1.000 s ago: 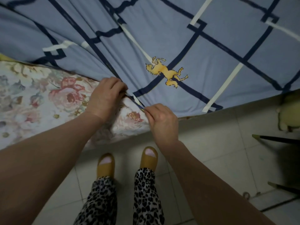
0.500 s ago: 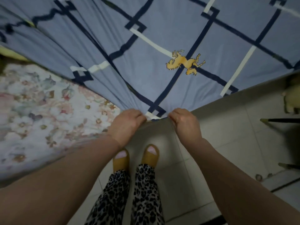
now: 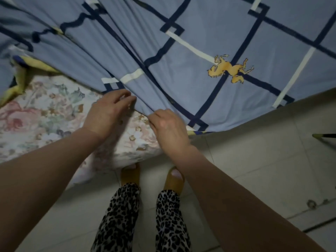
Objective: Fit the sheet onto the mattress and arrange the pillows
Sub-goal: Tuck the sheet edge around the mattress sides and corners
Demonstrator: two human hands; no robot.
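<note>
A blue sheet (image 3: pixel 190 73) with dark navy and white lines and a yellow horse print covers most of the bed. Its edge runs diagonally across a corner of the floral mattress (image 3: pixel 45 117), which lies bare at the left. My right hand (image 3: pixel 167 126) pinches the sheet's edge near the mattress corner. My left hand (image 3: pixel 111 111) sits just left of it at the same edge, fingers curled over the fabric. Folds in the sheet fan out from my hands toward the upper left. No pillows are in view.
I stand on a pale tiled floor (image 3: pixel 254 170) in yellow slippers (image 3: pixel 174 180) and leopard-print trousers, close to the mattress corner. A thin dark rod (image 3: pixel 325 136) juts in from the right edge. A yellow-backed piece of fabric (image 3: pixel 16 84) lies at the far left.
Half a second ago both hands held the sheet edge out past the mattress over the floor. Now they are back over the mattress corner, and the floral surface shows below them again.
</note>
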